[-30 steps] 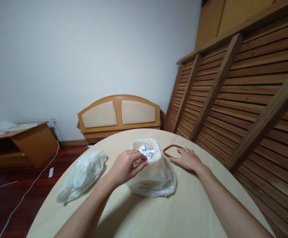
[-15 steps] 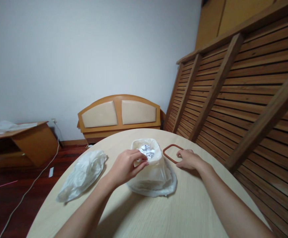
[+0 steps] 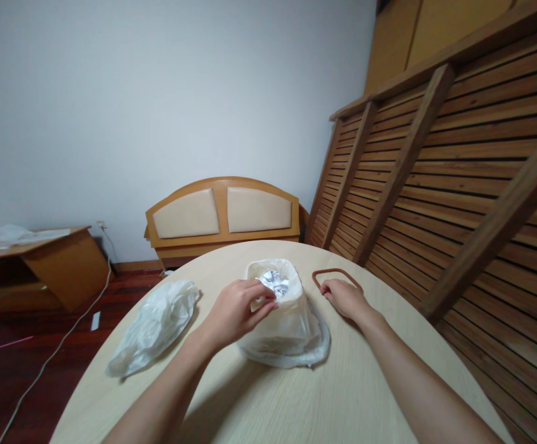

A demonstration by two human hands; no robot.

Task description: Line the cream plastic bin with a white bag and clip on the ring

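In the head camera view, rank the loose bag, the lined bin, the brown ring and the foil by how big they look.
Largest: bag and bin, about alike; the left hand covers part of the bin.
Next: ring.
Smallest: foil.

The bin (image 3: 296,302) is cream beneath a translucent white liner (image 3: 291,345); inside it, crumpled foil (image 3: 273,283) glints silver; right of the bin, the ring (image 3: 337,271) is reddish-brown; left of it, a bag (image 3: 155,324) is cloudy white; under it, the table (image 3: 296,401) shows pale beige, fine-grained wood.
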